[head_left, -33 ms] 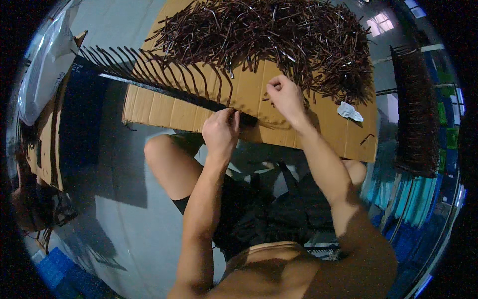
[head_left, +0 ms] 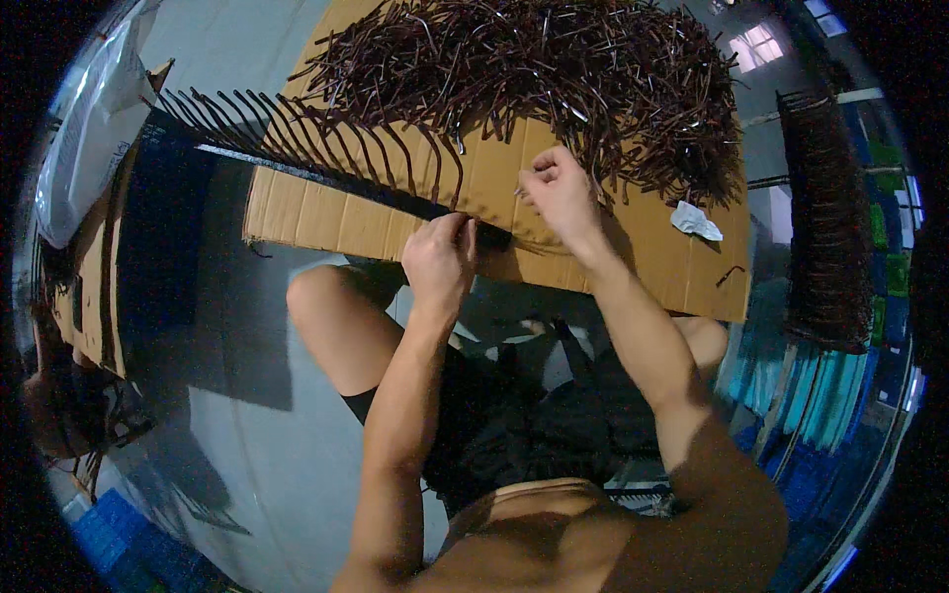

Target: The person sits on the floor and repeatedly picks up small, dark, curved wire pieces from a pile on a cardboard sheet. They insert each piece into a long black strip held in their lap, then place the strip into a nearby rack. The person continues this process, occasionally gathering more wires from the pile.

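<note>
My left hand [head_left: 439, 259] is closed at the near right end of a long dark bar [head_left: 336, 181], its thumb and fingertips pressed on the edge. A row of thin, curved brown rods [head_left: 374, 153] stands up along this bar, which slopes away to the far left. My right hand [head_left: 563, 193] hangs over the cardboard [head_left: 643, 259], right of the bar's end. Its fingers are pinched, and a tiny pale tip shows at them; I cannot tell what it is. Beyond both hands lies a big heap of loose, bent brown rods [head_left: 534, 69].
A crumpled white paper [head_left: 696, 221] and one bent rod [head_left: 730, 276] lie on the cardboard at right. Farther right hangs a rack of brown rods [head_left: 825, 222] above turquoise strips [head_left: 825, 395]. A clear plastic bag [head_left: 89, 138] is at far left, above blue items [head_left: 119, 539] lower down.
My right hand has shifted slightly left, and its fingers have turned a little, showing a small pale tip. My left hand stays at the bar's end.
</note>
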{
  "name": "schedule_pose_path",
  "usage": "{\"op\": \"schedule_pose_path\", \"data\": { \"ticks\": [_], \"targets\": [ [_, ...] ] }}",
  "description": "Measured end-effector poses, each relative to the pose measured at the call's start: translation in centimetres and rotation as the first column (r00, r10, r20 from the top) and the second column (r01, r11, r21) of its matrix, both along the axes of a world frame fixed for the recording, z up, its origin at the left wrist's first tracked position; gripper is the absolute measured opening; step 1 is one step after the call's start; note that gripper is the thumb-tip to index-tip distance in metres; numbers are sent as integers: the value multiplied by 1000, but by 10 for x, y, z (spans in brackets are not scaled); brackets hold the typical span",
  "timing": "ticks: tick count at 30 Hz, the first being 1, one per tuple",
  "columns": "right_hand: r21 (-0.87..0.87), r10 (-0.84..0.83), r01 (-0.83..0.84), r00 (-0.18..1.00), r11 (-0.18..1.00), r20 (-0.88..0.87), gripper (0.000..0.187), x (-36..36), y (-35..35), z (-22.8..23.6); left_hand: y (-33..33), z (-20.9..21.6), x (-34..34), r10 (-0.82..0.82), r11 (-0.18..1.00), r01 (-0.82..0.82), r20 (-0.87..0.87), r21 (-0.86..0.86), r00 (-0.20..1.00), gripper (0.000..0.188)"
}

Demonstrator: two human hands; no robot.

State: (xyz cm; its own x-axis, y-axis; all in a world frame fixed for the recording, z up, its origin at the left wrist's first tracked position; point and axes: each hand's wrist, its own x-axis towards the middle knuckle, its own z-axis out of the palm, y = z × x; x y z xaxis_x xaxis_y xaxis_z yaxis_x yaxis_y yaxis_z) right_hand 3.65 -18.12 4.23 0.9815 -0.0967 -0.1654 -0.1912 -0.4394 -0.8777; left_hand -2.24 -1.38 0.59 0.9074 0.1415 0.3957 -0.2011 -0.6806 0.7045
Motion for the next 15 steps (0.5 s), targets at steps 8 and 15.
{"op": "schedule_pose_path", "data": {
  "ticks": [8,15],
  "targets": [
    [316,-9,-65,973,946,229,26,-36,36,-24,-3,3,1,-33,996,37,-46,83,998,11],
    [-54,135,-125,949,991,284,13,-40,41,3,-4,4,2,-34,995,38,-48,94,998,11]
  ]
}}
